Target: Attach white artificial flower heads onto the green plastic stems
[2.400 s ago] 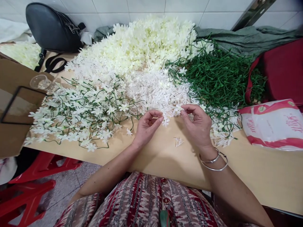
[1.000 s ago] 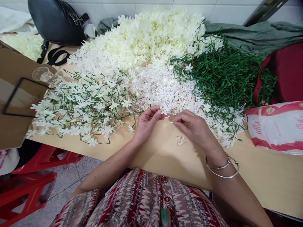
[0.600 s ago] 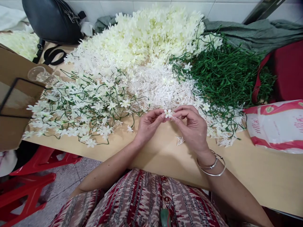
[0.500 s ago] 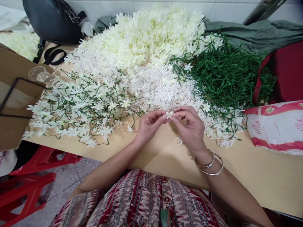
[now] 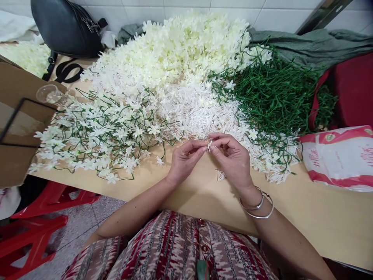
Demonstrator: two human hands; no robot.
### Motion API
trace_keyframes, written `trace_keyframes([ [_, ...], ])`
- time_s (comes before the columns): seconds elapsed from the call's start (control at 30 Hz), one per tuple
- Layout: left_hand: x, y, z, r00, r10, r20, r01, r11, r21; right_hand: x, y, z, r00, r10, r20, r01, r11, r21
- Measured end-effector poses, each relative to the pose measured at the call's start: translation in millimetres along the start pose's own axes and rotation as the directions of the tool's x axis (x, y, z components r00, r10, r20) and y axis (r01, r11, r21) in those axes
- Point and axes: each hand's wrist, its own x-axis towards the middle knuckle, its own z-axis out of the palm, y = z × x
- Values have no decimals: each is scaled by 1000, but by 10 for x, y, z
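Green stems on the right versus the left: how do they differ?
The right stem pile is bare and dark green; the left stem pile carries white flowers. The right stem pile is densely tangled; the left stem pile spreads looser. Both are thin, curved green stems on the table.

- A small hand-assembly workshop for artificial flowers, set around a plain wooden table [image 5: 320, 217] pushed against a white tiled wall [image 5: 279, 11].
- Stock lies loose in bulk on the table: cream flower heads [image 5: 180, 50] heaped at its far edge, white plastic stamens [image 5: 201, 109] in its middle, bare green stems [image 5: 271, 93] toward its right.
- Green sprigs bearing white flowers [image 5: 99, 136] are piled at the table's left end.
- Red plastic stools [image 5: 37, 229] stand below that end, with a cardboard box [image 5: 17, 116] beside it.
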Motion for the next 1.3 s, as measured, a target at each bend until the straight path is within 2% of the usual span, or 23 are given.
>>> trace_keyframes([
  [0.13, -43, 29, 0, 996, 89, 9, -89, 990, 109, 10, 3, -15, 1000, -18, -20, 19, 999, 31],
  [0.3, -78, 37, 11, 979, 205, 24, -205, 955, 213, 36, -42, -51, 997, -70, 23, 72, 996, -61],
  [0.6, -102, 89, -1, 962, 269, -53, -236, 911, 339, 0, -91, -30, 975, -222, -3, 220, 966, -133],
  [0.83, -102, 109, 6, 948, 309, -77, -275, 916, 291, -59, -153, 6, 928, -373, 3, 368, 914, -173],
  [1.03, -115, 68, 23, 972, 236, -13, -227, 950, 216, -61, -98, 14, 944, -325, -59, 313, 937, -156],
  [1.2, -118, 47, 44, 944, 299, 141, -327, 911, 251, -27, -20, -16, 960, -266, -81, 259, 962, -86],
  [1.3, -125, 61, 27, 950, 290, 113, -310, 913, 266, 5, 18, -37, 962, -255, -101, 244, 963, -111],
])
